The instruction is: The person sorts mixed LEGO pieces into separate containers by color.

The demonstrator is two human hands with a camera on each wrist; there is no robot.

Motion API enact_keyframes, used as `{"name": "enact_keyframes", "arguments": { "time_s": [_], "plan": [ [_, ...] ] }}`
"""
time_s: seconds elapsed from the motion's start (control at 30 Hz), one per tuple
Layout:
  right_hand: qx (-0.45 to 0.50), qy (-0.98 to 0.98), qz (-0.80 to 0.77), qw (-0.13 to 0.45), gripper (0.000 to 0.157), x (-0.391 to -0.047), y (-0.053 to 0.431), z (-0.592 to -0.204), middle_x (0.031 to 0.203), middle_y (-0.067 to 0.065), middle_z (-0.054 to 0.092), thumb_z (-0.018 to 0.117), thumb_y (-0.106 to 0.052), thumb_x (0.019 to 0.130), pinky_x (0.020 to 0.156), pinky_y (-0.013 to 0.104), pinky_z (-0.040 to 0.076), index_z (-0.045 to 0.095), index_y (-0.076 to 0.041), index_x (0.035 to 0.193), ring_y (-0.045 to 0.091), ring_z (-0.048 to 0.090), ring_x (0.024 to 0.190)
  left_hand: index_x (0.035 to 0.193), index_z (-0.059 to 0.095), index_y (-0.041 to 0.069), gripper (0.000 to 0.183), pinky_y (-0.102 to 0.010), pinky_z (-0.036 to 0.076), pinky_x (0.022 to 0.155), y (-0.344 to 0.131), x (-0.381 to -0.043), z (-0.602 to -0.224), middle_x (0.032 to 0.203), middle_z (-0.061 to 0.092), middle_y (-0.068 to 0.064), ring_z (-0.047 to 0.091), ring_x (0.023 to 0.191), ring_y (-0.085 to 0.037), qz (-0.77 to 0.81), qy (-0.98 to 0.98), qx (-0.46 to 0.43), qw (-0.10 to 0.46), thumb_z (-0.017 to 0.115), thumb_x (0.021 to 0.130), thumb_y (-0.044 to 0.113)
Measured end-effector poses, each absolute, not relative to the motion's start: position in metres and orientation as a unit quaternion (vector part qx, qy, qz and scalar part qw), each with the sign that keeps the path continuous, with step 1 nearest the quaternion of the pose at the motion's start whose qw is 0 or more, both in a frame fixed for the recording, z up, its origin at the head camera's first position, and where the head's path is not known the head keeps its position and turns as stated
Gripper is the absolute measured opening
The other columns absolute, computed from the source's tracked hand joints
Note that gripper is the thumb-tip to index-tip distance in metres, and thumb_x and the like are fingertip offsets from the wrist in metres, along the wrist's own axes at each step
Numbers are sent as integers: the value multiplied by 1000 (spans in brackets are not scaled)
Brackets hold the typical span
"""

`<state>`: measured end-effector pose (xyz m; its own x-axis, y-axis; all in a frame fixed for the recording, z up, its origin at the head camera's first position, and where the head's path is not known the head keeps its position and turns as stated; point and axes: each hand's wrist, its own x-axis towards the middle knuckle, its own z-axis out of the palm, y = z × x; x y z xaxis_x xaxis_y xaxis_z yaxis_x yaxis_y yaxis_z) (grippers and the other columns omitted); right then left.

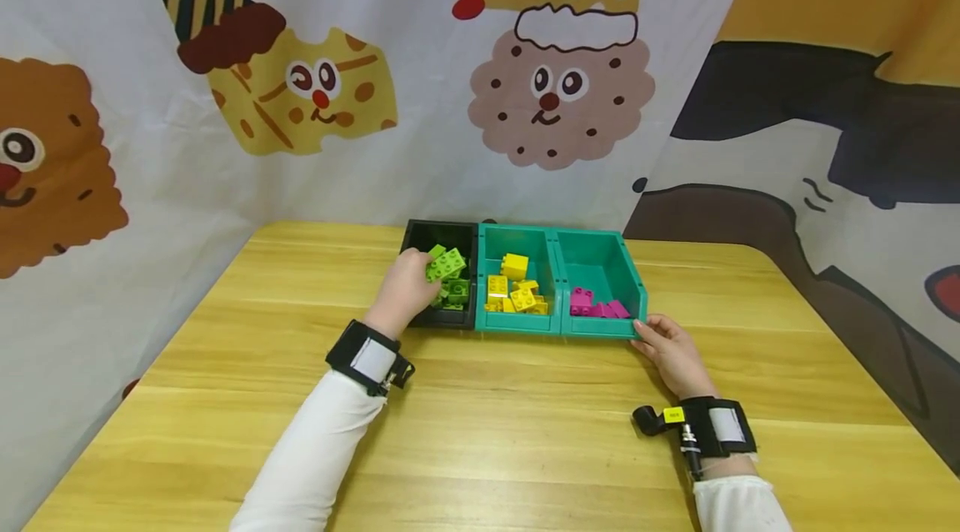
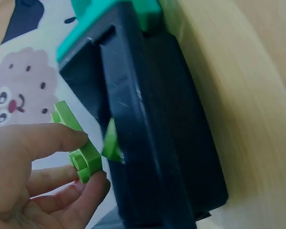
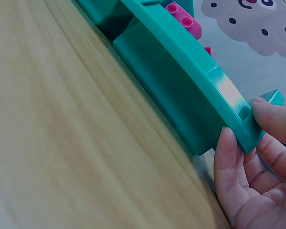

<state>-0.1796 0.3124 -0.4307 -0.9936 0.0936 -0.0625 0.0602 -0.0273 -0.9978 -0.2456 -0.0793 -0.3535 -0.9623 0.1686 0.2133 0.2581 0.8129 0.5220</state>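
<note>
My left hand (image 1: 407,288) pinches a light green toy brick (image 1: 447,263) between thumb and fingers, above the black bin (image 1: 440,322). In the left wrist view the held brick (image 2: 70,120) is tilted beside the bin's wall (image 2: 133,105). More green bricks (image 1: 457,292) lie inside that bin, partly hidden by the hand. My right hand (image 1: 671,353) grips the front right corner of the teal bin (image 1: 600,330) that holds magenta bricks (image 1: 602,308). Its thumb lies over the rim (image 3: 238,119) and its fingers are underneath, as the right wrist view shows.
Between these two, a middle teal bin (image 1: 517,323) contains several yellow bricks (image 1: 522,298). The three bins stand side by side on a wooden table (image 1: 525,424). A cloth with cartoon prints (image 1: 420,173) hangs behind the table.
</note>
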Motion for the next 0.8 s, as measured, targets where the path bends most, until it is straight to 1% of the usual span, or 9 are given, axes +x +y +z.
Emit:
{"name": "enact_keyframes", "arguments": {
  "time_s": [0.07, 0.1, 0.17, 0.23, 0.33, 0.4, 0.47, 0.6, 0.8],
  "plan": [
    [-49, -694, 718, 15, 15, -180, 312, -431, 91, -6, 49, 61, -22, 92, 81, 16, 51, 52, -12, 97, 2, 53, 85, 117, 59, -10, 39, -44, 48, 92, -79, -249, -354, 115, 59, -24, 58, 105, -33, -275, -953, -107, 73, 67, 84, 8],
    [-45, -693, 719, 16, 16, -179, 312, -432, 91, -6, 49, 62, -23, 92, 81, 17, 51, 52, -12, 97, 2, 53, 85, 114, 61, -10, 36, -43, 48, 89, -79, -251, -355, 112, 60, -23, 58, 101, -32, -271, -954, -105, 71, 67, 84, 8],
    [-33, -692, 721, 19, 17, -179, 311, -432, 90, -7, 50, 62, -24, 92, 81, 17, 51, 52, -12, 96, 1, 53, 85, 103, 64, -8, 26, -40, 49, 79, -79, -254, -355, 98, 62, -20, 58, 88, -29, -264, -956, -106, 71, 67, 83, 8],
    [-19, -684, 729, 26, 17, -178, 311, -432, 89, -6, 51, 63, -23, 91, 80, 17, 51, 53, -10, 96, 2, 54, 84, 90, 64, -6, 16, -36, 45, 68, -79, -258, -356, 83, 57, -14, 52, 74, -25, -257, -957, -108, 72, 68, 82, 8],
    [-14, -692, 722, 26, 19, -178, 312, -431, 89, -7, 51, 63, -26, 91, 80, 16, 51, 52, -11, 97, 1, 54, 84, 79, 60, -2, 13, -33, 37, 60, -77, -262, -355, 71, 46, -8, 43, 65, -22, -253, -959, -107, 70, 67, 82, 8],
    [-27, -694, 719, 28, 22, -178, 312, -431, 89, -6, 51, 64, -27, 90, 79, 17, 51, 52, -10, 97, 2, 54, 84, 78, 60, -1, 13, -32, 38, 60, -76, -265, -355, 70, 46, -6, 44, 65, -21, -248, -961, -101, 65, 67, 83, 9],
    [-45, -706, 707, 20, 26, -178, 312, -430, 90, -7, 50, 64, -30, 90, 81, 16, 51, 51, -10, 99, 1, 53, 85, 80, 62, -2, 13, -33, 42, 62, -75, -266, -356, 71, 51, -7, 47, 65, -21, -244, -963, -94, 57, 68, 83, 9],
    [-61, -712, 700, 14, 26, -178, 312, -430, 91, -7, 49, 61, -28, 92, 81, 16, 50, 49, -7, 101, 2, 52, 86, 82, 64, -2, 12, -34, 48, 64, -73, -268, -355, 74, 61, -10, 54, 65, -21, -242, -965, -88, 43, 68, 84, 9],
    [-62, -708, 703, 11, 22, -179, 312, -429, 91, -8, 49, 62, -27, 92, 81, 16, 50, 50, -10, 100, 1, 52, 86, 81, 64, -2, 11, -35, 49, 65, -70, -270, -354, 76, 65, -12, 57, 66, -22, -235, -967, -86, 46, 67, 85, 7]
  ]
}}
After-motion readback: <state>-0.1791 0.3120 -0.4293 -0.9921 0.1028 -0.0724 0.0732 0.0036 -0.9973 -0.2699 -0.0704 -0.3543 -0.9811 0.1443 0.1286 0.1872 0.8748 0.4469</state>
